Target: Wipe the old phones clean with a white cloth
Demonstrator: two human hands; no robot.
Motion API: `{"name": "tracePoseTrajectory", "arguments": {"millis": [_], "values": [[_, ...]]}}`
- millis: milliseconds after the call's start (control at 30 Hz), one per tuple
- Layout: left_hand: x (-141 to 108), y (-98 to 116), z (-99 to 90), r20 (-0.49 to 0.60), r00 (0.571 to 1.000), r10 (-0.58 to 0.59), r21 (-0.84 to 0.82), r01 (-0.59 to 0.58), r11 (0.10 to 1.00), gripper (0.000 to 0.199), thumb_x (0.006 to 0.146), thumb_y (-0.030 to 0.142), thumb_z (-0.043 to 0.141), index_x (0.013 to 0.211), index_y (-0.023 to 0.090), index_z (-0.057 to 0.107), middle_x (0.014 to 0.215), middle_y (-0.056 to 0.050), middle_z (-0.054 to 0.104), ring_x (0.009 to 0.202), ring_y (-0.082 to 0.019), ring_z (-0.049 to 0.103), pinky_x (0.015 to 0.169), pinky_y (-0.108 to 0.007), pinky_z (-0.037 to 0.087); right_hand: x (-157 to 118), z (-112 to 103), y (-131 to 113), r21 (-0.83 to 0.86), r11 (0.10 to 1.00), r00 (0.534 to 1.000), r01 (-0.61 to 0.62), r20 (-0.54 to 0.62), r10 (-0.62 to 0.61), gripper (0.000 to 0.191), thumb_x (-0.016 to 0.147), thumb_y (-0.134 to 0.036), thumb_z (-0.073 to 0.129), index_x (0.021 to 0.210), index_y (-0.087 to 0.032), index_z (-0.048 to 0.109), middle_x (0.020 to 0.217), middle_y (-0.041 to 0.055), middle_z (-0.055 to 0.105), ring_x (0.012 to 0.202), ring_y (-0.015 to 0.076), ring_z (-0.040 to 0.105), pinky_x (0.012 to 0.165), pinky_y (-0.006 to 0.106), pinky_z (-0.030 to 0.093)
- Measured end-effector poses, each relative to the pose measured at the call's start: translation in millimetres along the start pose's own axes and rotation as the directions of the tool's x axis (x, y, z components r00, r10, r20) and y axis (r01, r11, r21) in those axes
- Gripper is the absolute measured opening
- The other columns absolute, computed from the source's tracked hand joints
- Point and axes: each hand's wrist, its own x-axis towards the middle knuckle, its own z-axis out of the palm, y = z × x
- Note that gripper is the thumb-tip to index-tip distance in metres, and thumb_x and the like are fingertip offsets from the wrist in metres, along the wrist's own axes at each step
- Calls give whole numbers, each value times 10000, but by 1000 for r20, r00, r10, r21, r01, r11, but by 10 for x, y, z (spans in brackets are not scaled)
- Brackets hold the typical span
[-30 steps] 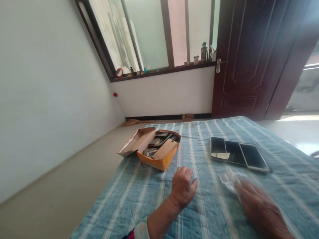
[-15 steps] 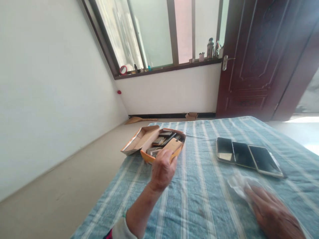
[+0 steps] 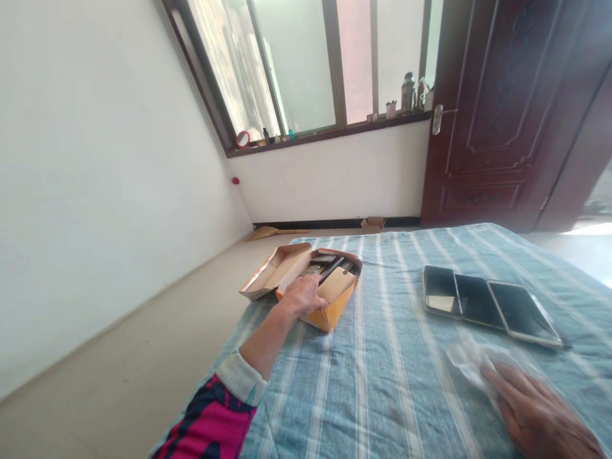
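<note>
My left hand [image 3: 302, 295] reaches over the near left side of an orange cardboard box [image 3: 335, 312]. Its thumb and fingers are apart, with the fingertips among the phones inside. A gold phone [image 3: 336, 284] lies on top beside the thumb, and darker phones lie behind it. At the lower right, my right hand [image 3: 535, 405], slightly blurred, is closed on a crumpled white cloth or tissue [image 3: 471, 358] against the bedcover. Beyond that hand, three dark-screened phones lie in a row: left [image 3: 440, 287], middle [image 3: 478, 298] and right [image 3: 522, 309].
A blue-and-white striped cover [image 3: 396, 382] lies under everything. The box's open lid [image 3: 272, 271] leans out to the left. Behind are a windowsill with a flask [image 3: 407, 94], a dark red door [image 3: 502, 127] and a small carton [image 3: 373, 224] on the floor.
My left hand has let go of the gold phone, which rests in the box, and has moved left with its fingers spread. The view has shifted slightly. The right hand still holds the white cloth.
</note>
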Motion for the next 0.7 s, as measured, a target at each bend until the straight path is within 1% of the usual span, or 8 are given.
{"name": "tracePoseTrajectory", "arguments": {"millis": [100, 167, 233, 333, 433, 533, 633, 700], "values": [[47, 15, 40, 54, 998, 13, 73, -17, 997, 346, 898, 344, 583, 1191, 164, 551, 1188, -87, 587, 1014, -219, 604, 846, -425, 528, 5, -4, 11, 8, 1000, 1000, 23, -8, -23, 367, 871, -261, 359, 987, -225, 706, 1023, 63, 708, 914, 224, 668, 761, 344, 548], [83, 23, 70, 56, 998, 5, 109, -11, 994, 340, 917, 345, 553, 1208, 171, 539, 1217, -86, 568, 1022, -214, 598, 849, -434, 529, -5, 0, 17, 11, 1000, 1000, 14, -11, -14, 368, 875, -264, 356, 983, -229, 705, 1017, 62, 709, 915, 225, 668, 763, 349, 548], [119, 36, 92, 49, 999, -1, 133, -5, 991, 358, 898, 347, 581, 1200, 157, 543, 1196, -95, 582, 1021, -223, 601, 851, -430, 526, -20, 6, 21, 12, 1000, 1000, 3, -4, -3, 367, 875, -261, 355, 995, -231, 700, 1021, 63, 708, 923, 229, 665, 771, 359, 547], [156, 72, 102, 38, 999, 5, 144, -11, 989, 519, 780, 370, 703, 1183, 94, 526, 1124, -162, 624, 1047, -296, 607, 853, -425, 508, -34, 8, 24, 25, 1000, 1000, 9, 12, -9, 363, 869, -249, 362, 1023, -228, 691, 1035, 66, 703, 928, 232, 663, 780, 368, 545], [163, 116, 88, 38, 999, 21, 144, -27, 989, 593, 686, 361, 748, 1164, 103, 510, 1084, -192, 650, 1055, -342, 615, 843, -403, 490, -26, -1, 17, 37, 999, 1000, 8, 8, -8, 353, 873, -255, 364, 1012, -232, 688, 1025, 65, 703, 919, 227, 664, 775, 360, 545], [151, 143, 71, 43, 999, 33, 150, -39, 988, 570, 694, 339, 722, 1173, 128, 498, 1084, -183, 656, 1041, -339, 625, 826, -392, 488, -11, -12, 8, 46, 999, 1000, -1, 13, 0, 348, 871, -256, 365, 1006, -244, 686, 1016, 59, 702, 907, 222, 666, 763, 350, 545], [141, 146, 65, 47, 998, 47, 163, -54, 985, 549, 716, 324, 720, 1174, 112, 506, 1080, -181, 652, 1040, -337, 618, 830, -406, 492, -6, -11, 6, 55, 998, 1000, -18, 25, 16, 356, 867, -254, 361, 1016, -246, 684, 1034, 62, 696, 924, 228, 661, 787, 362, 542], [143, 139, 70, 56, 997, 54, 174, -63, 983, 503, 763, 335, 705, 1172, 105, 524, 1091, -162, 642, 1027, -309, 617, 838, -417, 504, -7, -8, 5, 57, 998, 999, -20, 36, 18, 357, 866, -256, 358, 1008, -239, 685, 1046, 68, 692, 944, 235, 656, 801, 373, 541]]}}
